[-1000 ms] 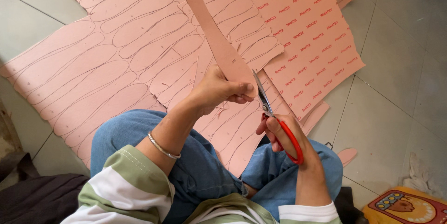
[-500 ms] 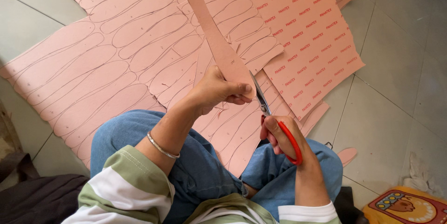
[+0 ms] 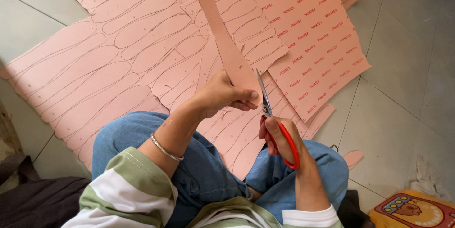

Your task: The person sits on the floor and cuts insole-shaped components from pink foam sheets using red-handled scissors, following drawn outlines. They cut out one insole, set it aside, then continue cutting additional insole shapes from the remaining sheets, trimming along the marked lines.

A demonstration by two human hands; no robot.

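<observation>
Obs., seated worker on tiled floor, legs crossed, blue jeans.

Left hand pinches the wide lower end of a long pink cut-out strip: thumb on the near face, fingers curled behind, closed firmly on the material. The strip's long axis runs up and slightly left from that pinch, its narrow rounded tip standing well above the hand and away from the body.

Right hand sits just right of and below the left, fingers through the red handles of the scissors, wrapped tight around them. The blades point up and away from that grip, and meet the strip's right edge just beside the left thumb (blades look nearly closed; the exact gap is too small to tell). So the cut line lies directly between the two hands, the left hand being the nearer to the strip's bulk.

Beyond both hands, lying flat: a large pink sheet marked all over with pencilled elongated outlines, spreading left. Up and right of the scissors, a second pink sheet covered in rows of small red printed lettering. Far right, near the right elbow, a yellow package with a colourful picture, and a crumpled white cloth just above it.
</observation>
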